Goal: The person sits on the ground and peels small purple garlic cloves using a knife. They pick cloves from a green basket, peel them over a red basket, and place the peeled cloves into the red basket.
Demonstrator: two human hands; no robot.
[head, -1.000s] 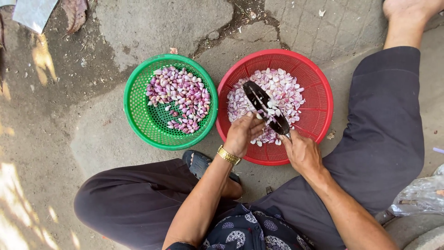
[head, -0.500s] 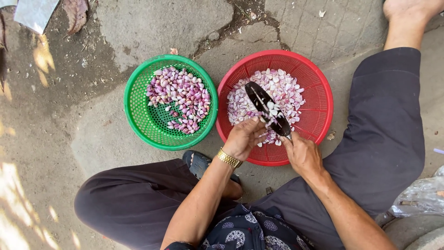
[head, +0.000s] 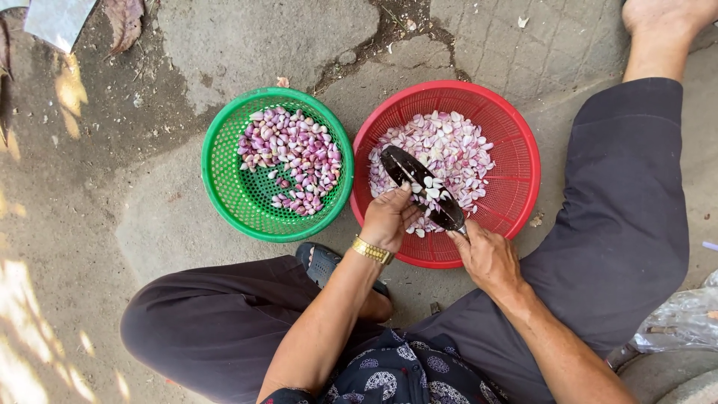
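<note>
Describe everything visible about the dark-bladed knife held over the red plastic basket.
The dark-bladed knife has a broad, blackened, metal-looking blade lying nearly flat and pointing diagonally up and away to the left. Small pale cut pieces cling to its upper face. Its handle is hidden inside the right hand, while the left hand touches the blade's near edge with its fingertips. It sits above the peeled pinkish-white cloves in the round red plastic basket.

Perforated glossy plastic red basket [head: 516, 161], dark dull metal knife blade [head: 419, 183], rough cracked concrete ground [head: 247, 37].
</note>
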